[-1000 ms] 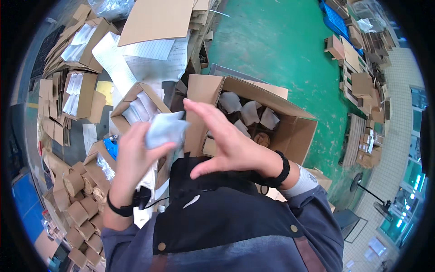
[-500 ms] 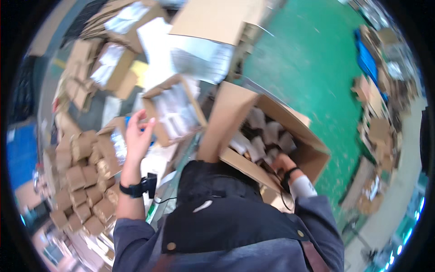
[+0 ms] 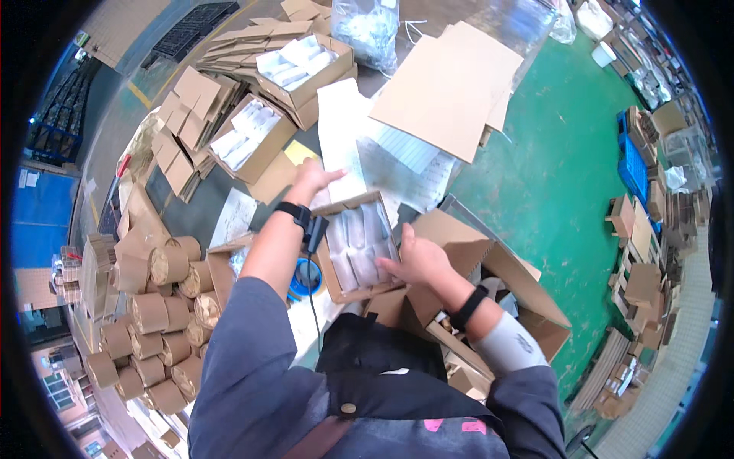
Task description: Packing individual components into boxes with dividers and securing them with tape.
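Note:
A small open cardboard box (image 3: 329, 268) stands in front of me, filled with white-wrapped packets (image 3: 358, 237) lying in rows. My left hand (image 3: 312, 182) is just beyond its far left corner, thumb stretched to the right and nothing seen in it. At the box's right side is my right hand (image 3: 422, 262), also without a held thing; its thumb and forefinger are spread, the thumb reaching over the packets. Whether it touches the wall I cannot tell. A larger open carton (image 3: 527, 287) stands to the right, its contents partly hidden by my right forearm.
Two more boxes of wrapped packets (image 3: 252, 126) (image 3: 298, 65) stand at the far left near folded cardboard (image 3: 187, 107). Flat cardboard sheets (image 3: 447, 84) and papers (image 3: 340, 126) lie ahead. Brown paper-wrapped rolls (image 3: 149, 314) are stacked at left; a blue tape roll (image 3: 306, 277) lies nearby.
My right hand has come out of the larger carton and moved left to the small box. My left hand has moved forward and right. The view has shifted.

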Demonstrator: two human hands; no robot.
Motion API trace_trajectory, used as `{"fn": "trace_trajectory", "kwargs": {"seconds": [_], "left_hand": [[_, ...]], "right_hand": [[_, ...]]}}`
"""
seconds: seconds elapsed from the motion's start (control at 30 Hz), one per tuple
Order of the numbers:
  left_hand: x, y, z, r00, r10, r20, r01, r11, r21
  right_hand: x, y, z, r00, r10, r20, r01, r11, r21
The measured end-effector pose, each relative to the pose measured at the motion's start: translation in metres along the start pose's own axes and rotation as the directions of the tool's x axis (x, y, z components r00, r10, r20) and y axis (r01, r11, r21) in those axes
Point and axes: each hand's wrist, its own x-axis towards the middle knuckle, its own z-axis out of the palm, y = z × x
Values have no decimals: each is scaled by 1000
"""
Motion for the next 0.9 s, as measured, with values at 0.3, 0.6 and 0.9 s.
{"fn": "trace_trajectory", "kwargs": {"seconds": [0.3, 0.6, 0.9], "left_hand": [[11, -11, 9, 994, 111, -20, -108, 891, -441], [-129, 44, -140, 882, 377, -283, -313, 21, -949], [-238, 65, -116, 794, 568, 218, 296, -46, -954]], "right_hand": [[7, 17, 24, 990, -87, 112, 53, 960, 276], [12, 16, 3, 998, -62, -2, 60, 952, 300], [-77, -36, -58, 925, -342, -167, 335, 522, 784]]}}
